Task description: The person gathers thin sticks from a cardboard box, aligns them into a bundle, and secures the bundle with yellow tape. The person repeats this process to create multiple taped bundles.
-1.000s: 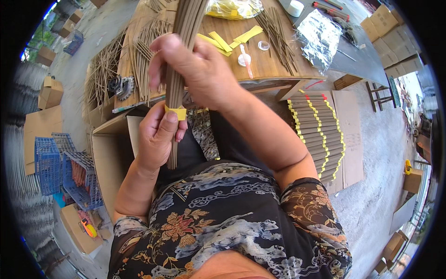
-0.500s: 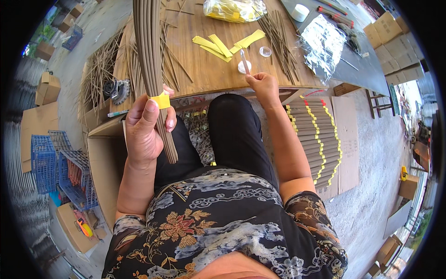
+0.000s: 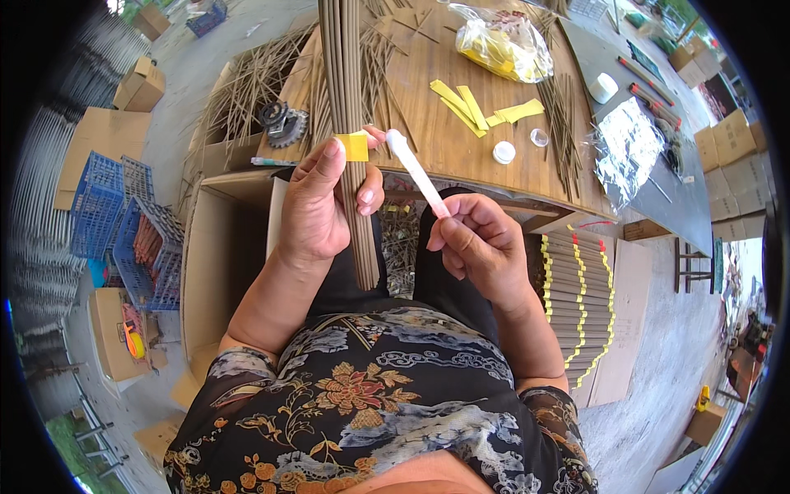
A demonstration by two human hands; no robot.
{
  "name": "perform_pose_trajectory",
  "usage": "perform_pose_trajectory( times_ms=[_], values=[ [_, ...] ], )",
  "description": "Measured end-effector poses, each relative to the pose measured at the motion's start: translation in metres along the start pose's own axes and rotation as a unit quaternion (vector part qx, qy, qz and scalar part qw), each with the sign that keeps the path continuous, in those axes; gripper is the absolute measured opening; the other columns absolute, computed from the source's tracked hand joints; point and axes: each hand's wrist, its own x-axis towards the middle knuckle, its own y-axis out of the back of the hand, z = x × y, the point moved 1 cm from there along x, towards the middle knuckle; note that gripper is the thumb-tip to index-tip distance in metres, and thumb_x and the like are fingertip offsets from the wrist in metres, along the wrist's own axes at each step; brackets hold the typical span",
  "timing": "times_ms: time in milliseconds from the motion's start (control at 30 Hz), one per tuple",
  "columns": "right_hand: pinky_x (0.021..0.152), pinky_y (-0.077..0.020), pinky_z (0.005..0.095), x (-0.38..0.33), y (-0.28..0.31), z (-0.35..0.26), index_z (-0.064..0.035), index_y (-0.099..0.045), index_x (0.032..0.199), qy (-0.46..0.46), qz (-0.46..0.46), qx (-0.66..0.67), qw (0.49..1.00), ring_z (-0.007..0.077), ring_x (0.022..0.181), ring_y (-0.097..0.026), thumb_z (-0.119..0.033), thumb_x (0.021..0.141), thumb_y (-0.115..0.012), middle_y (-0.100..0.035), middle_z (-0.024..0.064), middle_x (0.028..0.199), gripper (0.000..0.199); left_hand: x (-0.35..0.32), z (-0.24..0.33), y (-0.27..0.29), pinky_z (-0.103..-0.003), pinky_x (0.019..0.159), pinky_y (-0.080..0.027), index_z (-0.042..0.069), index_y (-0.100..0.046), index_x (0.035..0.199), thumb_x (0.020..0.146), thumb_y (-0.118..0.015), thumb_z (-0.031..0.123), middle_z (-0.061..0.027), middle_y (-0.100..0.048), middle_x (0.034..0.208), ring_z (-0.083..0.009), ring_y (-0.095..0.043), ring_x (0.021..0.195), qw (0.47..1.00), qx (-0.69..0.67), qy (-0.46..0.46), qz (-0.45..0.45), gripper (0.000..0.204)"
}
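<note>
My left hand [image 3: 329,193] is closed round a bundle of thin brown incense sticks [image 3: 341,74], held upright and slightly tilted over my lap. A yellow paper strip [image 3: 354,147] wraps the bundle under my thumb and fingertips. Between the thumb and fingers of my right hand [image 3: 481,243] is a flat, pale spatula [image 3: 419,174]. Its tip carries a whitish blob and hovers just right of the paper strip, apart from it. On the table, a small white pot [image 3: 504,152] stands beside a clear round lid [image 3: 539,137] and several loose yellow strips [image 3: 471,109].
Loose sticks [image 3: 247,95] lie at the left of the wooden table [image 3: 420,107]. A bag of yellow strips [image 3: 504,45] and crumpled foil [image 3: 627,148] lie farther back and right. Yellow-banded bundles [image 3: 578,296] rest on cardboard to my right; an open carton [image 3: 226,263] stands at my left.
My right hand has lifted the spatula from the white pot and brought it left, close to the bundle. My left hand still grips the sticks. The view has shifted leftward.
</note>
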Motion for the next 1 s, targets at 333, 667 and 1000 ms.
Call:
perform_pose_trajectory(
  times_ms=[333, 667, 1000],
  values=[
    [0.051, -0.0425, 0.02, -0.007, -0.036, 0.003, 0.0006, -0.052, 0.102, 0.074, -0.02, -0.174, 0.982, 0.0083, 0.058, -0.053, -0.004, 0.085, -0.053, -0.059, 0.0067, 0.08, 0.018, -0.02, 0.011, -0.005, -0.024, 0.049, -0.039, -0.002, -0.055, 0.101, 0.092, -0.043, 0.027, -0.0135, -0.05, 0.108, -0.0134, -0.048, 0.058, 1.0, -0.017, -0.016, -0.004, 0.033],
    [0.063, -0.0486, 0.0261, -0.002, -0.051, 0.016, -0.0008, -0.057, 0.109, 0.389, 0.012, -0.404, 0.828, 0.021, 0.073, -0.06, 0.008, 0.072, -0.062, -0.061, 0.0133, 0.087, 0.038, -0.03, 0.02, -0.006, -0.023, 0.05, -0.039, -0.002, -0.055, 0.102, 0.091, -0.043, 0.027, -0.0109, -0.054, 0.104, -0.0125, -0.05, 0.059, 0.999, -0.039, -0.021, -0.017, 0.033],
    [0.06, -0.0477, 0.0267, -0.007, -0.058, 0.014, -0.0028, -0.057, 0.111, 0.399, 0.002, -0.43, 0.81, 0.0215, 0.068, -0.058, 0.007, 0.071, -0.063, -0.059, 0.0119, 0.085, 0.041, -0.04, 0.024, -0.007, -0.023, 0.05, -0.038, -0.001, -0.056, 0.102, 0.091, -0.044, 0.025, -0.0113, -0.053, 0.106, -0.012, -0.049, 0.058, 0.999, -0.028, -0.041, -0.023, 0.031]
  ],
)
